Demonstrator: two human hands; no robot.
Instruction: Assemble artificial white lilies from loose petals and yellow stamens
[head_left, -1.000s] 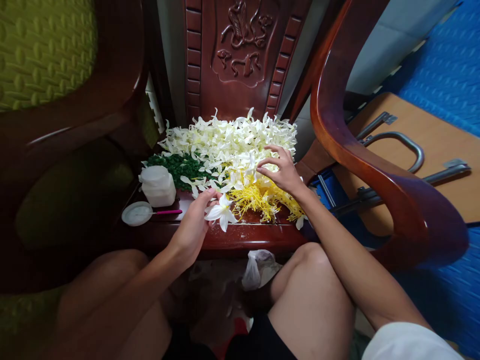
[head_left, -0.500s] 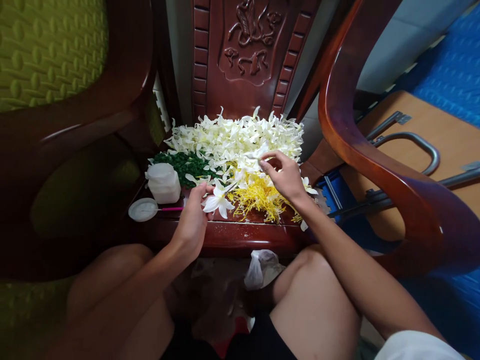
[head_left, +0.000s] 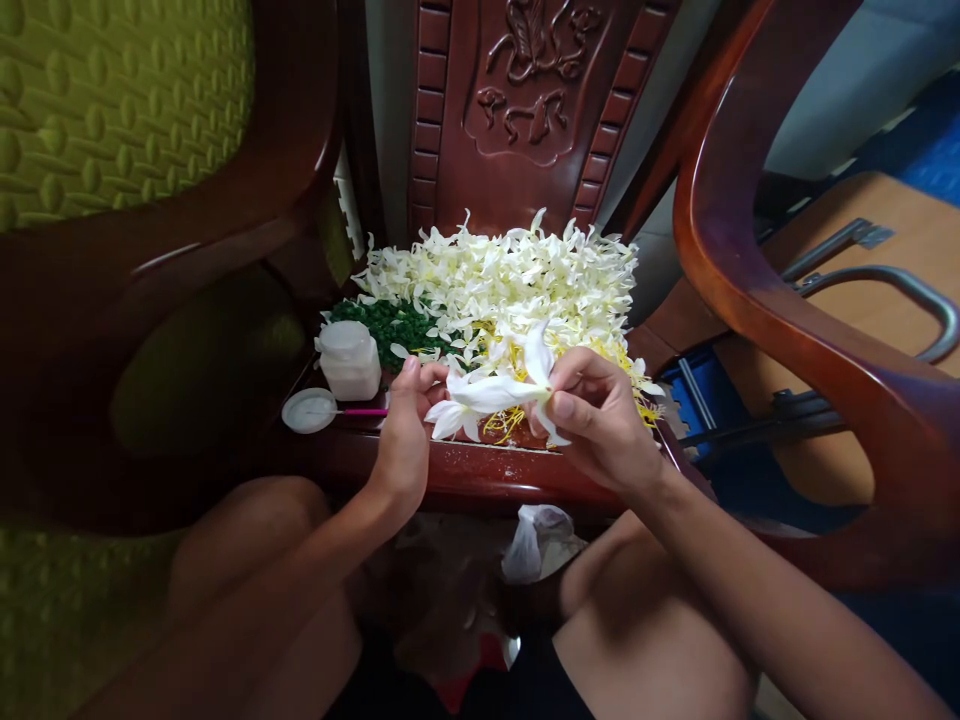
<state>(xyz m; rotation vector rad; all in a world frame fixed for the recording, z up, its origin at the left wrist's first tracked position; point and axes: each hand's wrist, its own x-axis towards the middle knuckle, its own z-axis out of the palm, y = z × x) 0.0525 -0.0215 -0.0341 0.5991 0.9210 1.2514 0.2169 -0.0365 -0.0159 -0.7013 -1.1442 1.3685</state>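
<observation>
My left hand [head_left: 409, 425] is closed on a white artificial flower [head_left: 454, 418], whose petals spread out beyond the fingertips. Between the thumb and fingers of my right hand [head_left: 604, 415] is a second piece, a white flower petal piece [head_left: 536, 365], pinched at its base. Its long petals reach across toward the flower in my left hand and overlap it; whether the two touch I cannot tell. Just behind them lie yellow stamen strands [head_left: 506, 425], partly covered by my hands. A large heap of white petal pieces [head_left: 495, 270] fills the back of the chair seat.
Left of the heap are small green pieces [head_left: 397, 325], a white plastic jar [head_left: 349, 360] and a round white lid [head_left: 309, 410] with a pink stick [head_left: 362, 411] resting on it. A plastic bag [head_left: 536, 540] hangs below the seat edge [head_left: 480, 475]. Curved wooden armrests [head_left: 697, 220] flank the seat.
My right hand has come down and nearer from over the heap, bringing the white petal piece up to the flower in my left hand. The view has shifted slightly left.
</observation>
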